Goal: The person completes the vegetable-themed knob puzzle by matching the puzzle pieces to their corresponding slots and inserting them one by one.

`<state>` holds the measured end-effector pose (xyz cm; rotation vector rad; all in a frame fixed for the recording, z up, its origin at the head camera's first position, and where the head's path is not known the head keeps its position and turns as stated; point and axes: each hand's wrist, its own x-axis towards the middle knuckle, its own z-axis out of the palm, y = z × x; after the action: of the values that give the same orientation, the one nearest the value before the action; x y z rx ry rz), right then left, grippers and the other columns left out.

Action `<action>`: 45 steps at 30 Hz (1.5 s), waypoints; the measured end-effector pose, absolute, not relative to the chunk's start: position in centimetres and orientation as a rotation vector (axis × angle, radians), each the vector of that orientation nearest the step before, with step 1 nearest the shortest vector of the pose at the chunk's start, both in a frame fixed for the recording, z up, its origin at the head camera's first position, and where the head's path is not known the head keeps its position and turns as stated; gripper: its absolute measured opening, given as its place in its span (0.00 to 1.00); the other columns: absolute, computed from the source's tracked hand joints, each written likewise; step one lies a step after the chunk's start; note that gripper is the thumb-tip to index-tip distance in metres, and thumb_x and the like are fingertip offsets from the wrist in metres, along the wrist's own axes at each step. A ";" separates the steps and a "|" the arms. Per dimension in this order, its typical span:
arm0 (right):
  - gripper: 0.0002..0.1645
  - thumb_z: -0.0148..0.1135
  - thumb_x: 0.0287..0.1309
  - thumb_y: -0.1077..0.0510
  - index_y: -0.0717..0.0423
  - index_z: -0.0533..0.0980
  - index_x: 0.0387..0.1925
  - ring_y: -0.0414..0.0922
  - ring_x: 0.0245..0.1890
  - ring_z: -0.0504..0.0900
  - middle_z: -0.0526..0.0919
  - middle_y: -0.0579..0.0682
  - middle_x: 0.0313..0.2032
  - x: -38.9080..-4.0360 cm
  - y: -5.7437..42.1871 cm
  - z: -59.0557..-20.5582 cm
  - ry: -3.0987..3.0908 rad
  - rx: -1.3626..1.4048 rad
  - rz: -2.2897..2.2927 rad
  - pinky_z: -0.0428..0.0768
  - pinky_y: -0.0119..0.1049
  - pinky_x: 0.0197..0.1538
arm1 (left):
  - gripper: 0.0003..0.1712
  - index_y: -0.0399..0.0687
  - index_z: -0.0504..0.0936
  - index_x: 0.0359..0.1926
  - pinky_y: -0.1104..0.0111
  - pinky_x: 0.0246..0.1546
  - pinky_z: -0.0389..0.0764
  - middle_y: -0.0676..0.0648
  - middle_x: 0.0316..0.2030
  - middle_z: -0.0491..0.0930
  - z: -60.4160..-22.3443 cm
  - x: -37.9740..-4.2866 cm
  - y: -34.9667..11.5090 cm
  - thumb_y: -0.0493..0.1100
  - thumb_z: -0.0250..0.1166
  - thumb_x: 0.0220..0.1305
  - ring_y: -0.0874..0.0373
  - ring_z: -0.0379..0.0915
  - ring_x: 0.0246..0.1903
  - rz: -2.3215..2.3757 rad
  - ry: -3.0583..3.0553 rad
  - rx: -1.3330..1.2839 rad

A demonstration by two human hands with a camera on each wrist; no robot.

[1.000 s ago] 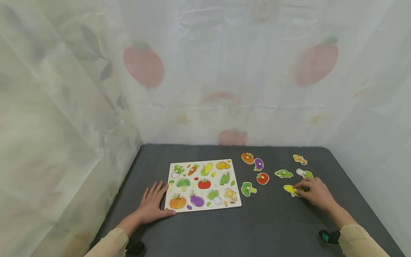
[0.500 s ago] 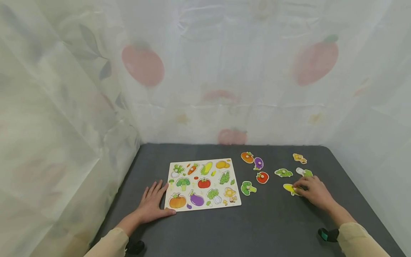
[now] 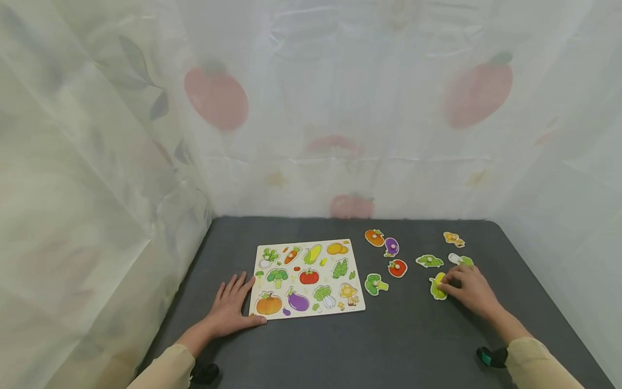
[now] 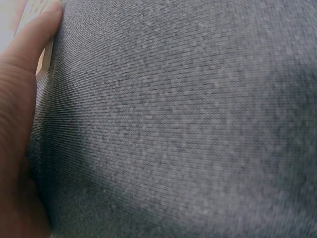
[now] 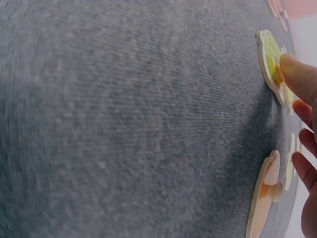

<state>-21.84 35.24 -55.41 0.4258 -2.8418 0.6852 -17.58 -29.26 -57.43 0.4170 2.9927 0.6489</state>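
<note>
My right hand point(image 3: 470, 292) pinches the small knob of a corn puzzle piece point(image 3: 435, 290) on the right side of the table. In the right wrist view the thumb lies against the knob of the same corn piece point(image 5: 269, 62), which is close over the cloth. On the left, a white board point(image 3: 311, 316) printed with vegetables lies flat. My left hand point(image 3: 231, 310) rests at its left edge with fingers spread and the thumb along the lower left corner. The left wrist view shows only that thumb point(image 4: 29, 42) and a sliver of the board's edge.
Between the board and my right hand lie pumpkin point(image 3: 373, 238), eggplant point(image 3: 390, 248), tomato point(image 3: 399, 272) and broccoli point(image 3: 371, 286) pieces. A pea-pod piece point(image 3: 424, 261), a white-and-green piece point(image 3: 454, 259) and a yellow-brown one point(image 3: 450, 237) lie farther right. Fabric walls surround the dark table.
The corn piece has turned from lying sideways to pointing lengthwise, with my right hand shifted slightly left. My left hand and the board have stayed put.
</note>
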 end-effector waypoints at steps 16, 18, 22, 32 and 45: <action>0.06 0.78 0.55 0.52 0.41 0.86 0.28 0.51 0.42 0.72 0.81 0.46 0.38 -21.3 34.9 -55.4 -2.810 0.436 0.696 0.68 0.51 0.41 | 0.70 0.45 0.55 0.81 0.34 0.71 0.38 0.33 0.78 0.50 -57.1 -17.6 -29.1 0.81 0.68 0.49 0.32 0.39 0.77 0.600 2.979 0.392; 0.05 0.78 0.55 0.53 0.41 0.86 0.28 0.51 0.41 0.72 0.81 0.45 0.38 -21.3 35.0 -55.5 -2.796 0.443 0.689 0.68 0.51 0.41 | 0.70 0.46 0.54 0.81 0.35 0.71 0.38 0.34 0.79 0.49 -57.1 -17.6 -29.1 0.81 0.67 0.49 0.33 0.38 0.77 0.587 2.973 0.385; 0.04 0.78 0.55 0.53 0.42 0.87 0.29 0.51 0.41 0.73 0.81 0.45 0.37 -21.2 35.0 -55.7 -2.794 0.432 0.679 0.68 0.51 0.41 | 0.70 0.45 0.55 0.81 0.34 0.71 0.38 0.33 0.79 0.49 -57.2 -17.6 -29.2 0.81 0.68 0.49 0.32 0.39 0.77 0.601 2.979 0.393; 0.06 0.79 0.54 0.53 0.41 0.86 0.27 0.53 0.44 0.75 0.81 0.45 0.37 -21.5 35.0 -55.7 -2.784 0.453 0.657 0.70 0.55 0.44 | 0.69 0.44 0.55 0.81 0.34 0.70 0.37 0.31 0.78 0.50 -57.6 -17.7 -29.3 0.78 0.70 0.49 0.30 0.39 0.76 0.675 2.993 0.440; 0.05 0.78 0.56 0.55 0.43 0.86 0.30 0.51 0.43 0.74 0.80 0.46 0.38 -23.4 31.4 -54.7 -2.671 0.542 0.719 0.70 0.52 0.44 | 0.71 0.47 0.53 0.82 0.36 0.72 0.35 0.35 0.79 0.48 -57.6 -17.8 -29.4 0.82 0.67 0.48 0.34 0.37 0.78 0.600 2.961 0.377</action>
<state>-23.38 31.37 -54.66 0.5417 -2.6707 0.7194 -17.85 -29.35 -57.63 0.3771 2.9609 0.6003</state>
